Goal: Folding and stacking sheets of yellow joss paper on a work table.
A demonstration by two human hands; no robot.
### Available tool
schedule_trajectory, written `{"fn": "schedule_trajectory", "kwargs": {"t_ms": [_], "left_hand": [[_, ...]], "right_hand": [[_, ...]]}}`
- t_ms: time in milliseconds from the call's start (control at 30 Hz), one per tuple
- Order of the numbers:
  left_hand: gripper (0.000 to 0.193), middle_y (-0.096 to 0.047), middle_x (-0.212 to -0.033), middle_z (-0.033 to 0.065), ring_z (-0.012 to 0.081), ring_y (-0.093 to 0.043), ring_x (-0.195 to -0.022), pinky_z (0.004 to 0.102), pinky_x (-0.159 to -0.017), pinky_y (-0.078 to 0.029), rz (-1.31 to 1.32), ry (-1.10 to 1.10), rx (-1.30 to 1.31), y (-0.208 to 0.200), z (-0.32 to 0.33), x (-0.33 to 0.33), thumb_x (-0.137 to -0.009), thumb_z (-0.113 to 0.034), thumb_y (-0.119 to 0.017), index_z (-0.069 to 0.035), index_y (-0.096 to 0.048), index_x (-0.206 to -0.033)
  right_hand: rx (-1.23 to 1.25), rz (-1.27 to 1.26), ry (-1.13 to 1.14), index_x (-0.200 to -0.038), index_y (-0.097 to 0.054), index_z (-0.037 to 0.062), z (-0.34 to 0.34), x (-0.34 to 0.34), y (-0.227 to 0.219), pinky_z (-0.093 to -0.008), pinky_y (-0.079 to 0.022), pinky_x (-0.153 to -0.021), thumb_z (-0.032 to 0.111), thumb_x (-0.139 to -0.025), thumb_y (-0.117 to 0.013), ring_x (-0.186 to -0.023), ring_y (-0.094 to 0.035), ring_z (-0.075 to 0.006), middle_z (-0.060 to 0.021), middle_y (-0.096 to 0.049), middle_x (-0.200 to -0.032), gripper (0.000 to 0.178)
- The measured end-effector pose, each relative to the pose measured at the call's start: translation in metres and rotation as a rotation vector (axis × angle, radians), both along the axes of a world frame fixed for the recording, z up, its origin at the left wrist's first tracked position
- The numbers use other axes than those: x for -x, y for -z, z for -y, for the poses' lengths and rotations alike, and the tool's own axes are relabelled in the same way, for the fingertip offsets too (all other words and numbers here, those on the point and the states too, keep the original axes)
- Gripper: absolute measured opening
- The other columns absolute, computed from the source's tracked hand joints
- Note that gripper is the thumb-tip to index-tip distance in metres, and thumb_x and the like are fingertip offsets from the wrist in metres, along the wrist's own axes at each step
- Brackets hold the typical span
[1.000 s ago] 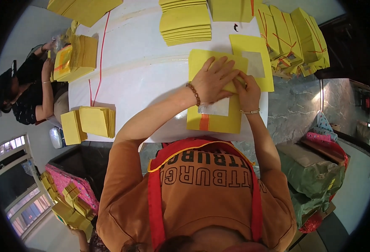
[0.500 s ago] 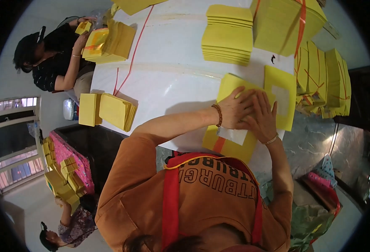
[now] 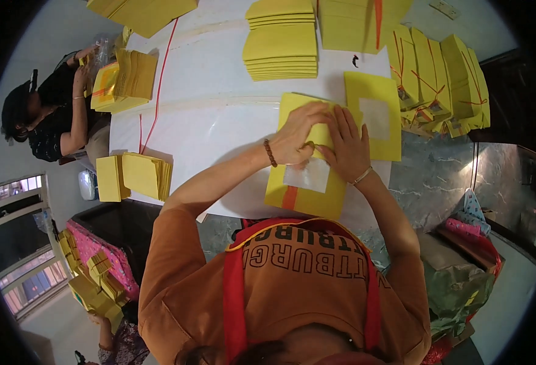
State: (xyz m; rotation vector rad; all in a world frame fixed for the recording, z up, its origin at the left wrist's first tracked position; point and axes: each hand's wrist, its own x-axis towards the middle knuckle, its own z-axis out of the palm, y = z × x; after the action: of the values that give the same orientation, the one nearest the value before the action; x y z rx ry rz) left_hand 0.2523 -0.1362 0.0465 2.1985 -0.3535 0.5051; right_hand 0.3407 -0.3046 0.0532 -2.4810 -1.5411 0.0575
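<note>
On the white table in front of me lies a flat yellow paper piece (image 3: 332,204) with a pale, shiny window and an orange stripe at its near edge. Its far part is folded, and both my hands work there. My left hand (image 3: 298,135), with a beaded bracelet, curls its fingers and thumb around the folded yellow paper. Beside it, my right hand (image 3: 346,146) lies flat with fingers stretched out, pressing the paper's right side. Just past the right hand is another yellow paper piece (image 3: 389,131) with a pale window. My fingers hide part of the fold.
Stacked yellow papers (image 3: 280,45) stand at the far side, near a large yellow block (image 3: 350,27) with an orange stripe. Tied yellow bundles (image 3: 435,73) are at the right. Small yellow stacks (image 3: 146,176) sit at the table's left edge. Two co-workers handle yellow pieces at the left.
The view has shifted, so the table sits further left. My left hand went from lying flat to curling its fingers round the fold. The right hand stays flat beside it, slightly apart.
</note>
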Motion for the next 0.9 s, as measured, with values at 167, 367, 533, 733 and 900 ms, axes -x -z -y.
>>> {"fn": "schedule_trajectory", "kwargs": {"t_ms": [167, 367, 533, 733, 900], "left_hand": [[0.074, -0.034, -0.132, 0.0223, 0.0384, -0.030, -0.124, 0.0465, -0.103, -0.023, -0.295, -0.002, -0.354, -0.031, 0.007, 0.022, -0.058, -0.011, -0.058, -0.001, -0.035, -0.128], [0.087, -0.031, -0.134, 0.0270, 0.0398, -0.026, -0.128, 0.0506, -0.103, -0.022, -0.430, 0.015, -0.807, -0.046, 0.023, 0.019, -0.058, -0.017, -0.065, 0.000, -0.028, -0.135], [0.094, -0.032, -0.133, 0.0296, 0.0414, -0.029, -0.126, 0.0542, -0.097, -0.029, -0.443, -0.024, -1.004, -0.050, 0.036, 0.018, -0.055, -0.030, -0.075, -0.001, -0.033, -0.133], [0.053, -0.051, -0.114, 0.0276, 0.0364, -0.050, -0.107, 0.0373, -0.084, -0.044, -0.022, -0.190, -1.031, -0.022, 0.028, 0.010, -0.071, -0.025, -0.057, 0.001, -0.051, -0.117], [0.051, -0.055, -0.107, 0.0186, 0.0284, -0.056, -0.099, 0.0329, -0.076, -0.047, -0.021, -0.139, -0.753, -0.060, 0.008, 0.002, -0.070, -0.015, -0.057, 0.001, -0.050, -0.118]], "right_hand": [[-0.002, -0.042, -0.026, -0.139, -0.026, 0.0121, 0.000, -0.003, 0.004, -0.0629, -0.026, -0.095, 0.043, -0.084, -0.050, -0.136, -0.017, -0.0232, -0.0075, -0.019, -0.147, 0.067], [-0.089, -0.375, -0.005, -0.141, -0.020, 0.0087, 0.002, -0.016, 0.013, -0.0598, -0.022, -0.100, 0.035, -0.085, -0.043, -0.136, -0.015, -0.0239, -0.0081, -0.018, -0.147, 0.066], [-0.225, -0.674, -0.018, -0.142, -0.016, 0.0071, 0.005, -0.026, 0.012, -0.0523, -0.017, -0.105, 0.033, -0.086, -0.037, -0.136, -0.015, -0.0259, -0.0121, -0.017, -0.147, 0.065], [-0.407, -0.901, -0.030, -0.141, -0.021, 0.0072, -0.004, -0.034, 0.012, -0.0400, -0.016, -0.108, 0.039, -0.093, -0.026, -0.133, -0.024, -0.0263, -0.0149, -0.024, -0.145, 0.058], [-0.487, -1.366, 0.182, -0.139, -0.029, 0.0105, -0.003, -0.084, -0.007, -0.0403, -0.018, -0.107, 0.053, -0.094, -0.013, -0.131, -0.029, -0.0260, -0.0144, -0.038, -0.137, 0.065]]}}
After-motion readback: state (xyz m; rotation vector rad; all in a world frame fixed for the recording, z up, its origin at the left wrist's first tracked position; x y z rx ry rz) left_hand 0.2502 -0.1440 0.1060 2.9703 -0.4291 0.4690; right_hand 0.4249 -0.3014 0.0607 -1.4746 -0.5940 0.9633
